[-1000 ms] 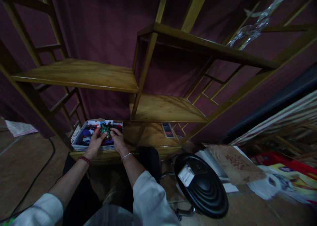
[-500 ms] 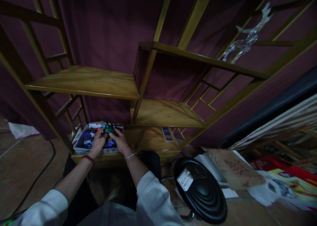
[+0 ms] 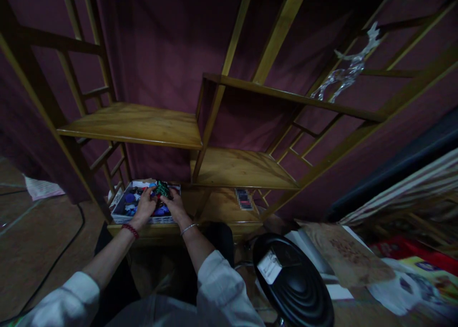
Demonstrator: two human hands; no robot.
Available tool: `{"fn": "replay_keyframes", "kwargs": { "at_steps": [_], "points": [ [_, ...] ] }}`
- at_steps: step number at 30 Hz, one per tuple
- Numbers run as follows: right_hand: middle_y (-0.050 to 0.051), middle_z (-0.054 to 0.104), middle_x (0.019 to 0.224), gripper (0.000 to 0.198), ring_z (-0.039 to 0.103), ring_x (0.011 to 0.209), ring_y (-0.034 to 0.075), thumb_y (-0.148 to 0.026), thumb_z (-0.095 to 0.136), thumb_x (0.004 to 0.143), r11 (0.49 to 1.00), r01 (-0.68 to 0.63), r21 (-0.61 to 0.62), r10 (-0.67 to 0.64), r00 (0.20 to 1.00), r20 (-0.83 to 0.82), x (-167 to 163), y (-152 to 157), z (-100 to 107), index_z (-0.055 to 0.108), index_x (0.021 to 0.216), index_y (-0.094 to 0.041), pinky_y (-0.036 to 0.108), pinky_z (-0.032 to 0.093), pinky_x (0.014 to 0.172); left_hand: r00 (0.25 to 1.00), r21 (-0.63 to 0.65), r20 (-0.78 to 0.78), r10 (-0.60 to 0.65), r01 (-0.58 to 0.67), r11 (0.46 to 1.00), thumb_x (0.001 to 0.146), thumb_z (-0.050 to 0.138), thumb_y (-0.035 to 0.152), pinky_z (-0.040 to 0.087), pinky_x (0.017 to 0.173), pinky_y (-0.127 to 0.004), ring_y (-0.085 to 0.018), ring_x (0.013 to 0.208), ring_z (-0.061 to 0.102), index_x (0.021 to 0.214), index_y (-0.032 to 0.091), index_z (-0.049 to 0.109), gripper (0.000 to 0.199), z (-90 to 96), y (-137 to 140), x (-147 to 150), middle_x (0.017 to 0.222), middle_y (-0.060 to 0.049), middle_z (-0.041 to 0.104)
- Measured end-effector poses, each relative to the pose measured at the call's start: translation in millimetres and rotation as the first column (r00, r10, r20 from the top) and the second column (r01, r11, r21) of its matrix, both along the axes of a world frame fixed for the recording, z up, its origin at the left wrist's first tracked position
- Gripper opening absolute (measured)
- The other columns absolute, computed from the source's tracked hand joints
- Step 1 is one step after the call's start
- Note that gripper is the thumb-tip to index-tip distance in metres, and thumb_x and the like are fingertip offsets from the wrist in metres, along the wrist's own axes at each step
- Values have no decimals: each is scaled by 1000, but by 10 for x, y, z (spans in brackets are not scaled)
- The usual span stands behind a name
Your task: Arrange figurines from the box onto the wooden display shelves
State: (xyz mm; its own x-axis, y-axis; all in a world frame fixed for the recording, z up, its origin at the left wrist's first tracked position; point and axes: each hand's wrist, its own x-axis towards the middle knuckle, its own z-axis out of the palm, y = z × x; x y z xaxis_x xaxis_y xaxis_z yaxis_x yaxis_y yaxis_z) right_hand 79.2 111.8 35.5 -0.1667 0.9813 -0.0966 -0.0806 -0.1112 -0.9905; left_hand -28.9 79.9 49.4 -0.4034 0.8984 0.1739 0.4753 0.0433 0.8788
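Bundle, dark green and glossy (image 3: 163,189): located above the contents of your basket (image 3: 123,219), toward the back right, between your two hands. Change: against the pictures just before, it sits slightly further right within the basket outline, closer to your right hand (image 3: 175,206). This reads as a small adjustment in handling; the piece remains over the basket.

Right hand: thumb at the bundle's near edge, fingers along its right side; whether they are closed on it, you cannot tell from here. Silver bangle (image 3: 189,228) at the wrist.

Left hand (image 3: 146,205): fingers spread at the bundle's left, over the mixed contents; contact and grip cannot be told. Red beaded bracelet (image 3: 130,230) at the wrist.

Contents: blue, black, white and red pieces, too small to identify singly.

Support: low wooden board (image 3: 220,210), bearing your basket at its left end and a pixelated item (image 3: 244,199) further right.

Surroundings: left shelf (image 3: 134,124) above the basket; clear deer figurine (image 3: 350,71) higher at right; black stool (image 3: 302,289) to your right, white card (image 3: 270,267) on its seat. Your view has tilted upward, so the shelving stands lower in it.
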Motion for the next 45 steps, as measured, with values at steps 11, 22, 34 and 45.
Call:
{"fn": "replay_keyframes", "kwargs": {
  "at_steps": [11, 22, 34, 45],
  "points": [
    [-2, 62, 73, 38, 57, 67, 12, -28, 70, 53, 973, 96, -211, -120, 987, -104, 89, -82, 83, 60, 88, -18, 21, 43, 57, 974, -117, -226, 18, -46, 992, 76, 47, 23, 40, 94, -37, -25, 104, 56, 107, 17, 62, 35, 194, -19, -25, 112, -11, 57],
    [-4, 60, 60, 15, 58, 57, 11, -23, 65, 62, 926, 50, -375, -172, 938, -299, 137, -98, 153, 60, 74, -17, 20, 43, 49, 977, -43, -204, 60, -71, 997, 71, 52, 31, 44, 87, -40, -26, 95, 58, 90, 20, 67, 27, 289, -44, -41, 96, -9, 65],
    [-3, 62, 56, 7, 56, 42, 8, -19, 56, 77, 901, -36, -432, -143, 916, -374, 270, -303, 311, 58, 74, -13, 20, 44, 47, 991, -13, 132, 32, -31, 999, 67, 57, 46, 46, 65, -29, -18, 69, 60, 100, 14, 61, 45, 241, -62, 131, 78, -5, 63],
    [-1, 63, 58, 11, 56, 38, 8, -16, 47, 85, 860, -46, -508, -179, 906, -384, 293, -329, 303, 57, 81, -12, 15, 38, 36, 957, 100, -283, 61, -34, 994, 74, 52, 43, 39, 90, -39, -26, 96, 54, 90, 21, 68, 31, 408, -207, 179, 93, -8, 64]
  ]
}}
